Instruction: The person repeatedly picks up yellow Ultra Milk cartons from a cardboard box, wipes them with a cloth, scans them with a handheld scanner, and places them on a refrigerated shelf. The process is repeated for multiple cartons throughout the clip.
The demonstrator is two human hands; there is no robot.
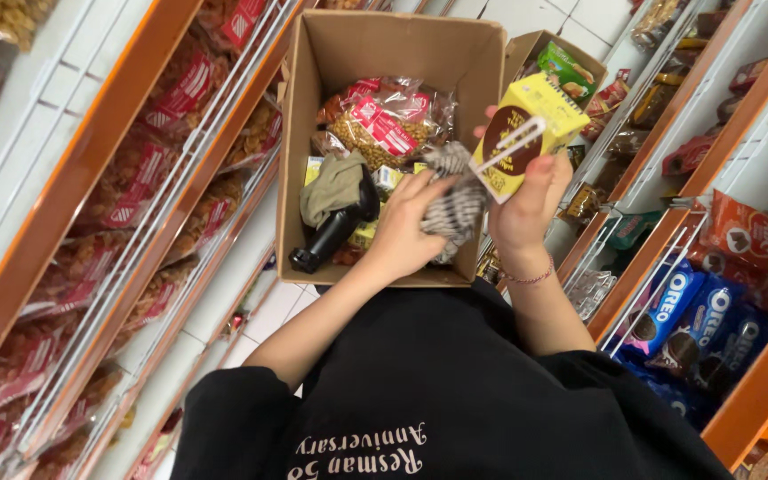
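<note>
My right hand (526, 209) holds up a small yellow drink carton (531, 129) with a white straw stuck to its side, beside the right wall of an open cardboard box (313, 133). My left hand (406, 231) grips a grey-and-white patterned cloth (455, 200) over the box's near right corner. Inside the box lie clear bags of snacks with red labels (388, 120), a black bottle-shaped object (331, 236) with an olive cloth (331, 187) draped over it, and small yellow packs.
Orange-framed shop shelves with wire fronts run along both sides. The left ones (162, 160) hold red-labelled snack bags; the right ones hold blue biscuit packs (686, 307) and other wrapped goods. A second open cardboard box (571, 67) stands beyond the first. White tiled floor below.
</note>
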